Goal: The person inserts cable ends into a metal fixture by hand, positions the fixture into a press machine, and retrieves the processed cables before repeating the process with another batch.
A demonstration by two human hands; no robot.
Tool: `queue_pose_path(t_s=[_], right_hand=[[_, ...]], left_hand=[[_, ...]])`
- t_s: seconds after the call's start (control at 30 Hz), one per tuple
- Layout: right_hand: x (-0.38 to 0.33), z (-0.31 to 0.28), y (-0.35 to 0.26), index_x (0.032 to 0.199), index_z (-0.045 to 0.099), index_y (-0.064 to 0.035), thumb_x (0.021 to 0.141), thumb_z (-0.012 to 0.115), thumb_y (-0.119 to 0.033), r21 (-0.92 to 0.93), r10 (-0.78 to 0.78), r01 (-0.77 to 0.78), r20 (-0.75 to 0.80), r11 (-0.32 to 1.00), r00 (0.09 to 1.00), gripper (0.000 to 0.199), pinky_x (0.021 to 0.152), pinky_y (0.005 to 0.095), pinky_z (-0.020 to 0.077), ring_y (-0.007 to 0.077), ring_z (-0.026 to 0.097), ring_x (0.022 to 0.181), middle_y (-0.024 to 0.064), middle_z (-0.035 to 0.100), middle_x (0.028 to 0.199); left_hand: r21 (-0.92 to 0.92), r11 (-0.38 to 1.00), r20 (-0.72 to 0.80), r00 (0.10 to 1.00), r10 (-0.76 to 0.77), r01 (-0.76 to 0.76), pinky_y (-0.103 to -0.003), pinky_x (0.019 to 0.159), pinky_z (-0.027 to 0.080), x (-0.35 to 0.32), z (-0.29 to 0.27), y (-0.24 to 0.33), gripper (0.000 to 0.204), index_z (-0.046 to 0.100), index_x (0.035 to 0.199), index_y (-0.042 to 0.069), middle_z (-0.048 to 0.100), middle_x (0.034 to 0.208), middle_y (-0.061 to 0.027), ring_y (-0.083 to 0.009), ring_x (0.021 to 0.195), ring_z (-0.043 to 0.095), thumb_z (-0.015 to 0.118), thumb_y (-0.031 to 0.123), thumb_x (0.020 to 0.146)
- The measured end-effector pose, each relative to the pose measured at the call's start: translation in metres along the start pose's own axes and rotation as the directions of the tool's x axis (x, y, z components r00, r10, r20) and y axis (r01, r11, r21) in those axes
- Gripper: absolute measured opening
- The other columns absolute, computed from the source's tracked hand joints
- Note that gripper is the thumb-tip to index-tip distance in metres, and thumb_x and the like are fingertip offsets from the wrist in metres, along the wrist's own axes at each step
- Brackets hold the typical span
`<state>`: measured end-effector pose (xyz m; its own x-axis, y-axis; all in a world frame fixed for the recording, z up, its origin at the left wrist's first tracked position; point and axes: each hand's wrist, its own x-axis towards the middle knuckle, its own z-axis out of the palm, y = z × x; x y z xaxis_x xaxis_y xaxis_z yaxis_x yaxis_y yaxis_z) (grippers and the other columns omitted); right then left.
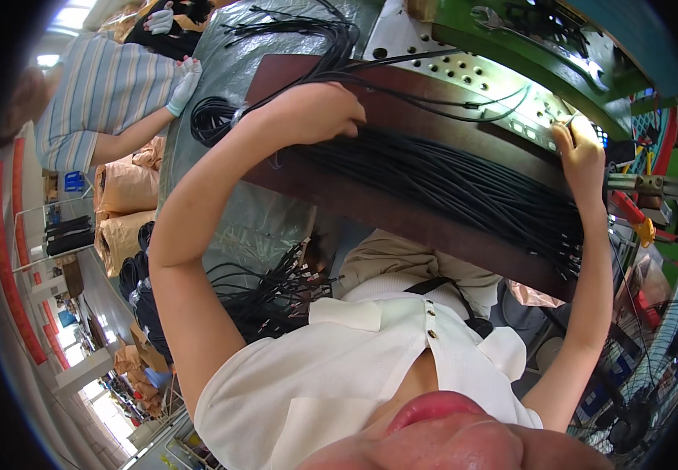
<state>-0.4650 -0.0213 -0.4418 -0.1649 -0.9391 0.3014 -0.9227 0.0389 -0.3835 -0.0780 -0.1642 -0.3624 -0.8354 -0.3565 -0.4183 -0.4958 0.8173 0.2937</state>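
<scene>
My left hand (319, 113) is closed, its fingers curled over the near end of several black cables; what lies inside the fingers is hidden. Beneath and to its right, a thick bundle of black cables (448, 176) stretches across a dark brown board (409, 210). My right hand (582, 145) pinches at the edge of a brightly lit metal plate (511, 90) with round holes. Whatever is between those fingertips is too small to name. A thin cable (433, 100) loops over the plate between my two hands.
A coiled black cable bundle (212, 121) lies at the board's left end. More cables with connector ends (276, 290) hang below. A wrench (486, 17) rests on the green machine frame (527, 47). At left, a co-worker's gloved hand (185, 86) touches the plastic-covered table (221, 59).
</scene>
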Motion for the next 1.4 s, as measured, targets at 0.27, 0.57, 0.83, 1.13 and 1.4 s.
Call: queue_pose_path(t_s=[0.27, 0.57, 0.83, 1.13, 1.4], right_hand=[[-0.169, -0.103, 0.048, 0.123, 0.058, -0.0018, 0.087, 0.065, -0.04, -0.358, 0.123, -0.226, -0.286, 0.906, 0.95, 0.053, 0.088, 0.0418, 0.0462, 0.0354, 0.058, 0.103, 0.0165, 0.06, 0.111], [-0.209, -0.032, -0.047, 0.106, 0.066, -0.0065, 0.085, 0.062, -0.014, -0.112, -0.197, 0.173, -0.266, 0.978, 0.943, 0.023, 0.08, 0.0385, 0.0493, 0.0272, 0.062, 0.09, 0.0096, 0.063, 0.102], [-0.192, -0.009, -0.051, 0.099, 0.068, -0.0088, 0.083, 0.061, -0.015, -0.14, -0.163, 0.118, -0.378, 0.983, 0.911, 0.019, 0.073, 0.0337, 0.0482, 0.0217, 0.063, 0.083, 0.0046, 0.064, 0.095], [-0.184, -0.025, -0.072, 0.1, 0.067, -0.0066, 0.071, 0.062, -0.004, 0.031, -0.16, 0.195, -0.453, 0.98, 0.877, 0.03, 0.074, 0.0399, 0.0479, 0.0248, 0.06, 0.078, 0.0087, 0.062, 0.094], [-0.141, -0.04, -0.079, 0.124, 0.051, 0.0073, 0.088, 0.048, -0.067, 0.896, 0.343, -0.189, 0.045, 0.4, 0.938, 0.083, 0.086, 0.0353, 0.0477, 0.0215, 0.059, 0.101, 0.0167, 0.06, 0.115]], left_hand=[[-0.085, 0.996, -0.249, 0.967, -0.054, 0.034, -0.038, 0.073, 0.049, -0.006, 0.012, 0.006, 0.024, 0.067, 0.101, 0.008, 0.065, 0.091, -0.0108, -0.0311, 0.086, 0.062, 0.065, 0.026, 0.084], [-0.67, 0.742, -0.262, 0.938, -0.227, -0.007, -0.025, 0.077, 0.047, -0.01, 0.017, -0.016, 0.014, 0.065, 0.093, -0.002, 0.065, 0.086, -0.0043, -0.0147, 0.082, 0.061, 0.066, 0.002, 0.081], [-0.392, 0.912, 0.304, 0.953, 0.008, 0.117, -0.027, 0.063, 0.045, 0.042, -0.017, 0.029, 0.029, 0.063, 0.076, 0.001, 0.057, 0.067, -0.0024, -0.0097, 0.064, 0.054, 0.069, 0.028, 0.085], [-0.798, 0.601, 0.368, 0.829, 0.42, 0.05, -0.022, 0.047, 0.035, 0.193, -0.005, 0.193, 0.031, 0.066, 0.09, 0.001, 0.062, 0.07, -0.0014, -0.0057, 0.053, 0.046, 0.059, 0.031, 0.092], [-1.0, 0.009, 0.028, 0.989, 0.147, 0.027, -0.019, 0.047, 0.026, 0.096, 0.024, 0.214, 0.035, 0.063, 0.099, 0.0, 0.047, 0.065, 0.0036, -0.0022, 0.054, 0.035, 0.049, 0.032, 0.101]])
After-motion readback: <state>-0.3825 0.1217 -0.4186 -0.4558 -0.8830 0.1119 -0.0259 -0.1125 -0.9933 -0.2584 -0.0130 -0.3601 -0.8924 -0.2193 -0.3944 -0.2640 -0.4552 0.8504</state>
